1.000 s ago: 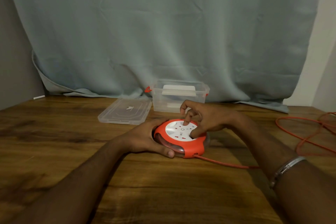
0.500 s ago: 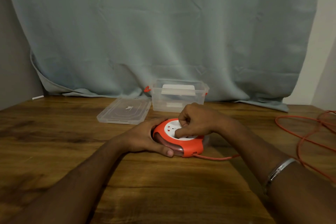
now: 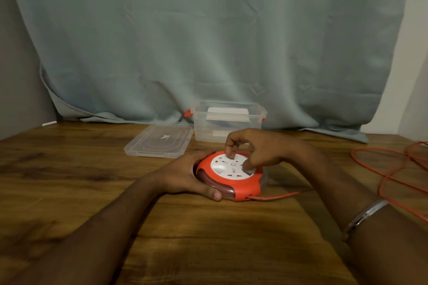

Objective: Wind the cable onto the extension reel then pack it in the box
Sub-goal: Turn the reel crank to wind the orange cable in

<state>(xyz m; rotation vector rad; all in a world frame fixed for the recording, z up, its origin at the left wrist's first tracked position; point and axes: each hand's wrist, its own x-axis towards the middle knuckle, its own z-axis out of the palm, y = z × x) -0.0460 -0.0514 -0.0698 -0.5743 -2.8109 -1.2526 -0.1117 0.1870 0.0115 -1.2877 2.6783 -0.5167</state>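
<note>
A round orange extension reel (image 3: 245, 186) with a white socket face lies flat on the wooden table. My left hand (image 3: 185, 174) grips its left rim, thumb along the near edge. My right hand (image 3: 257, 149) is over the white face, with curled fingers and thumb pressing on the disc. An orange cable (image 3: 382, 173) leaves the reel's near right side, runs under my right forearm and lies in loose loops at the right of the table. Behind the reel stands a clear plastic box (image 3: 203, 127) with orange clips.
The box's clear lid (image 3: 159, 142) lies flat on the table, left of the box. A grey-blue curtain (image 3: 208, 41) hangs behind the table. A small white stick (image 3: 49, 123) lies at the far left by the wall. A metal bangle is on my right wrist.
My right hand has turned on the white disc, fingers shifting from its near side to its far side. The cable stretch near the reel has shortened and shifted. My left hand has kept its hold.
</note>
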